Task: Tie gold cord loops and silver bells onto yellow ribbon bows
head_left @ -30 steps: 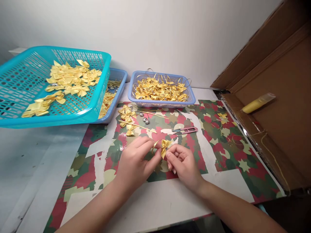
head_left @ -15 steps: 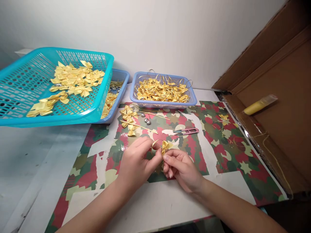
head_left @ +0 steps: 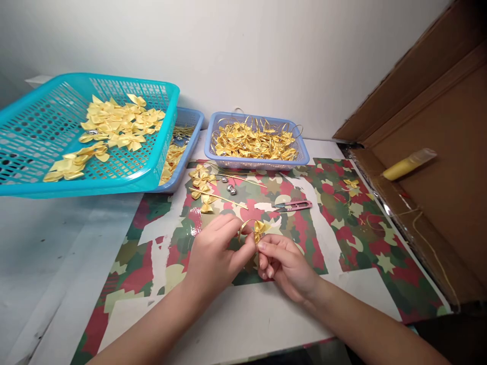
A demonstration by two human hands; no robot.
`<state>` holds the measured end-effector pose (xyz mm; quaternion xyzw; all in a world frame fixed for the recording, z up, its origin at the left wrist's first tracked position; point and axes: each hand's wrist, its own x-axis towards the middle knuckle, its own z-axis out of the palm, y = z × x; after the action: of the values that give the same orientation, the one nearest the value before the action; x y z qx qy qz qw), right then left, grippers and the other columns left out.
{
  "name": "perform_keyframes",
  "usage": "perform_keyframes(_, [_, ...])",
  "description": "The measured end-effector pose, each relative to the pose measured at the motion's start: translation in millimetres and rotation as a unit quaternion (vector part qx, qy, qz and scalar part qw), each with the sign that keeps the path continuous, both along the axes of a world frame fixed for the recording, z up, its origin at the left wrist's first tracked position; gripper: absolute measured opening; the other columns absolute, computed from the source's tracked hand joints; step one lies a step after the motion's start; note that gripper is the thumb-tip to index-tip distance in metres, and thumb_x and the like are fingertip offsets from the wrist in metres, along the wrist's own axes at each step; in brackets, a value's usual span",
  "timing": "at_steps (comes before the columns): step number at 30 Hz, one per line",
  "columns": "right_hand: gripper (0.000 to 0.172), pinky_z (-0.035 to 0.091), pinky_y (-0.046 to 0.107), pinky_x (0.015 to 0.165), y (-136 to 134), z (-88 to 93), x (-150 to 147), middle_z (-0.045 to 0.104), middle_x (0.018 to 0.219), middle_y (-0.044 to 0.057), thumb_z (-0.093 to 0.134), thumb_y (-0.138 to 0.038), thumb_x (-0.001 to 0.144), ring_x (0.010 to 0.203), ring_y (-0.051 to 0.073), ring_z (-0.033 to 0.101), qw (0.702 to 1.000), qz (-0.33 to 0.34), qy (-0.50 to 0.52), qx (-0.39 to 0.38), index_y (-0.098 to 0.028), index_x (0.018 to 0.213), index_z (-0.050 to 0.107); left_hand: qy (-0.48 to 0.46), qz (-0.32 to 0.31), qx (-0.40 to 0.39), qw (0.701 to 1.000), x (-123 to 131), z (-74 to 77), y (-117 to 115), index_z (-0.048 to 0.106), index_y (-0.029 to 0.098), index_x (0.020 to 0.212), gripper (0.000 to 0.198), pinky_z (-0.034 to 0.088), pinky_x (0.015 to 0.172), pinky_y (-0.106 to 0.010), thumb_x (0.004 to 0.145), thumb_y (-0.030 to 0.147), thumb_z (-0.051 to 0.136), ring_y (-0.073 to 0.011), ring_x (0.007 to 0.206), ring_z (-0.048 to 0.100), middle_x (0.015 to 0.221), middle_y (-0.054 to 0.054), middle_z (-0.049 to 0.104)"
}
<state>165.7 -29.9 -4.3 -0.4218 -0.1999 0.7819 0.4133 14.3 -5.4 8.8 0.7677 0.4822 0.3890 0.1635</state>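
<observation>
My left hand (head_left: 216, 256) and my right hand (head_left: 287, 263) meet over the patterned mat, fingers pinched together. Between them they hold a small gold ribbon bow (head_left: 259, 229) with a thin gold loop (head_left: 243, 226) curling off its left side. The left fingertips pinch at the loop and the bow's knot, the right fingers close on the bow from below. A few loose gold bows (head_left: 201, 185) and thin gold strips lie just beyond the hands, with two small silver bells (head_left: 230, 189) beside them.
A teal basket (head_left: 23, 152) of pale yellow bows sits at left, over a blue tray (head_left: 190, 137). A lavender basket (head_left: 258, 163) holds finished gold bows. Pink thread snips (head_left: 292, 205) lie mid-mat. A cardboard box (head_left: 437, 152) with a yellow tube (head_left: 407, 163) stands at right.
Both hands stayed together on the bow; the right fingers curled tighter under it and the hands drew slightly closer. The view shifted a little.
</observation>
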Motion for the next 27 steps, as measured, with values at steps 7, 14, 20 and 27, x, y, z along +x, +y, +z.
perform_keyframes(7, [0.032,0.039,0.018,0.044,-1,-0.7,-1,0.057,0.047,-0.005,0.080,-0.035,0.068,0.037,0.003,0.042,1.000,0.000,0.013,0.000,-0.015,0.058,0.057,0.003,0.006,-0.001,1.000,1,1.9,-1,0.051,0.018,0.063,0.019,0.036,0.056,-0.024,0.081,0.013,0.053,-0.0118,0.059,0.045,0.059,0.002,0.051])
perform_keyframes(14, [0.033,0.040,0.019,0.045,-1,0.4,-1,0.058,0.049,-0.005,0.082,-0.037,0.066,0.038,0.003,0.041,1.000,0.011,0.024,-0.011,-0.016,0.061,0.058,-0.014,0.000,-0.023,1.000,0,5.3,-1,0.051,0.018,0.060,0.019,0.034,0.054,-0.024,0.078,0.013,0.053,-0.0118,0.058,0.043,0.057,0.003,0.048])
perform_keyframes(20, [0.036,0.038,0.017,0.043,0,-1.9,1,0.059,0.050,-0.005,0.080,-0.043,0.069,0.038,0.003,0.044,0.999,0.013,-0.029,0.020,-0.015,0.062,0.057,-0.143,-0.033,-0.248,0.958,-1,11.3,2,0.059,0.018,0.070,0.013,0.040,0.052,-0.024,0.080,0.026,0.054,-0.0124,0.058,0.051,0.063,0.001,0.058])
perform_keyframes(27, [0.033,0.044,0.020,0.044,1,-2.1,5,0.064,0.055,-0.002,0.071,-0.046,0.077,0.041,0.007,0.052,0.967,-0.008,-0.190,0.167,-0.016,0.069,0.061,-0.284,-0.027,-0.502,0.817,0,11.3,8,0.059,0.016,0.066,0.020,0.042,0.044,-0.021,0.073,0.034,0.064,-0.0099,0.048,0.050,0.056,0.001,0.057])
